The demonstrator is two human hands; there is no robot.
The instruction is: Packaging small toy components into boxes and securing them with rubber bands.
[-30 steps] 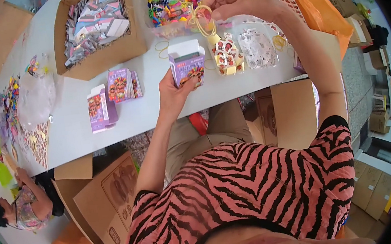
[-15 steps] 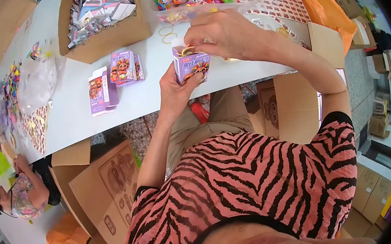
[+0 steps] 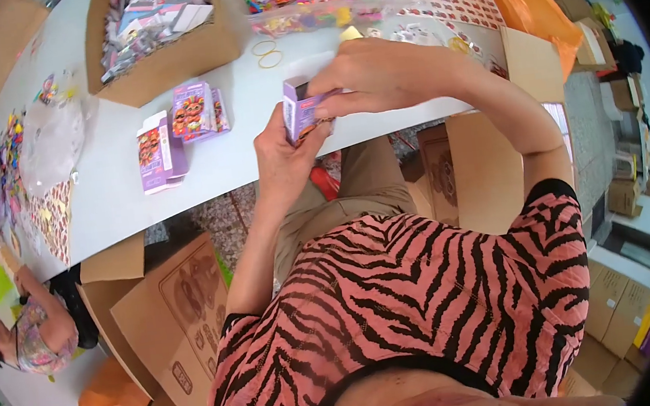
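My left hand (image 3: 285,155) is closed round the lower part of a small purple printed cardboard box (image 3: 293,114), held just over the table's near edge. The box's top is open, with a dark gap at its mouth. Over that mouth is my right hand (image 3: 375,77), its thumb pressed along the front panel and its other fingers bent at the top edge. Those fingertips are hidden, and I cannot see anything between them. To the left lie a flattened-looking purple box (image 3: 159,154) and a small stack of purple printed cards or packs (image 3: 194,112).
A brown carton of folded grey-pink pieces (image 3: 165,69) and a clear bin of colourful small toys (image 3: 312,18) stand behind. Two yellow rubber bands (image 3: 268,54) lie nearby. Open cartons (image 3: 166,317) flank my legs. Another person (image 3: 34,324) sits at far left.
The box has turned and tilted in my left hand. My right fingers have moved down onto its top and front; the gold bands seen at its mouth are out of sight.
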